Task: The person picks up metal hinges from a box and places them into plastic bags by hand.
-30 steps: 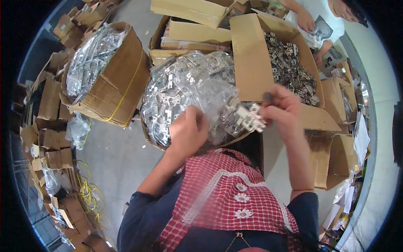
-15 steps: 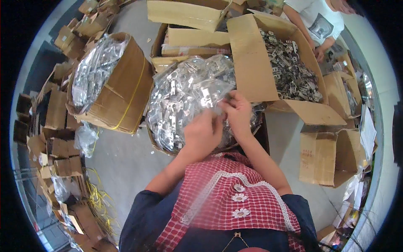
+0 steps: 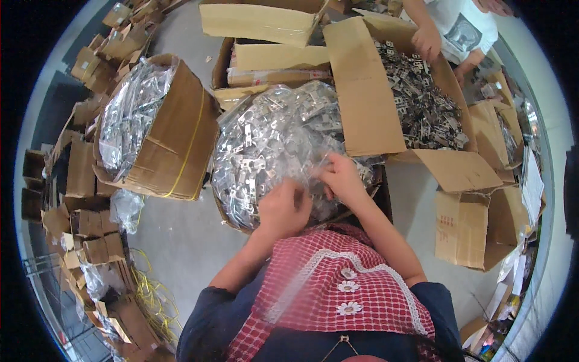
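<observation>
Two hands [image 3: 313,196] in bagged metal parts [image 3: 271,142]

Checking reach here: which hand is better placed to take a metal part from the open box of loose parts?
Right, probably. The right hand lies nearer the open box on that side; the left hand rests lower on the heap of bagged parts.

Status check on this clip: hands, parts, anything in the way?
Left hand and right hand both on the bagged parts in the middle box. Grip unclear. Another person's hand over the loose-parts box, apart.
</observation>
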Motion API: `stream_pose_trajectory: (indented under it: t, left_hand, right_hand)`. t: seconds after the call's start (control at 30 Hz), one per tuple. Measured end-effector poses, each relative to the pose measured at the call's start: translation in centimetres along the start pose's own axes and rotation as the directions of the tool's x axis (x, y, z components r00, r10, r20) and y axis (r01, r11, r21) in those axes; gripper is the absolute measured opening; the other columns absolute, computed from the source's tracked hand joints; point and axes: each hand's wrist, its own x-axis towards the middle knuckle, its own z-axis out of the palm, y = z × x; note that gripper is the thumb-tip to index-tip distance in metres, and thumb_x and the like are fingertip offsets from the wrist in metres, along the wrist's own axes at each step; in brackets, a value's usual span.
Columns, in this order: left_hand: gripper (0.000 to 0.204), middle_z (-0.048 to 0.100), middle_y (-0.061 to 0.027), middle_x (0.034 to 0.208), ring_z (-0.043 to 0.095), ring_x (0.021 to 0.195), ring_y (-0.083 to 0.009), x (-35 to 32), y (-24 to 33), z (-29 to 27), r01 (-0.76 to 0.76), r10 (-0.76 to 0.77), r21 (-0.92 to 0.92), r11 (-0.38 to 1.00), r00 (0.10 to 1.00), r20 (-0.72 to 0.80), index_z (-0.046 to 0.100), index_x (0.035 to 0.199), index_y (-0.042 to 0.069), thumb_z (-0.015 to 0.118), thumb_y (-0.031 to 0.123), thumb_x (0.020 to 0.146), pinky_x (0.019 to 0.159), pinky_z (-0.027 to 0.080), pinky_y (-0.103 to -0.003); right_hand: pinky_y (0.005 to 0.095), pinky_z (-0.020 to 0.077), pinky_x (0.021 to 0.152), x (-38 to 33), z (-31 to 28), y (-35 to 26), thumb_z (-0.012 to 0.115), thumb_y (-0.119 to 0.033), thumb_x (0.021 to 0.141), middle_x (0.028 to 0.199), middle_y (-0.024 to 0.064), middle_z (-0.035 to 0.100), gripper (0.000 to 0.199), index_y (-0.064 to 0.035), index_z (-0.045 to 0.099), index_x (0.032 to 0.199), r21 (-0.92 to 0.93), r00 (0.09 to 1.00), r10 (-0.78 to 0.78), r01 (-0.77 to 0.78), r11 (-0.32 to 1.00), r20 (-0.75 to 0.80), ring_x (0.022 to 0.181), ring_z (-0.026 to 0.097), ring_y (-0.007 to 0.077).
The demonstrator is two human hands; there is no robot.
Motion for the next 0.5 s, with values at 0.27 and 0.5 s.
stream_pose_trajectory:
  t: [0.27, 0.5]
  left_hand:
    - [0.017, 0.065, -0.0086, 0.072, 0.066, 0.063, -0.0261, -0.9, 0.5, 0.2, -0.103, 0.103, 0.002, 0.995, 0.995, -0.008, 0.059, 0.084, 0.008, 0.075, 0.011, 0.079, 0.055, 0.051, -0.037]
    - [0.015, 0.064, -0.0077, 0.069, 0.065, 0.060, -0.0216, 0.1, 1.2, 1.1, -0.163, 0.164, 0.034, 0.986, 0.986, -0.017, 0.060, 0.087, 0.008, 0.074, 0.010, 0.081, 0.055, 0.051, -0.035]
  right_hand:
    - [0.0277, 0.0382, 0.039, -2.0, -0.7, 0.3, 0.072, -0.014, 0.086, 0.065, 0.0041, 0.065, 0.016, -0.0013, 0.070, 0.095, 0.315, 0.980, 0.188, -0.159, 0.936, -0.063, 0.042, 0.053, 0.0126]
    - [0.0296, 0.0471, 0.051, -1.8, 0.3, 0.4, 0.069, -0.017, 0.089, 0.077, 0.0035, 0.067, 0.019, -0.0018, 0.069, 0.100, 0.434, 0.971, 0.232, -0.185, 0.882, -0.059, 0.059, 0.063, 0.0140]
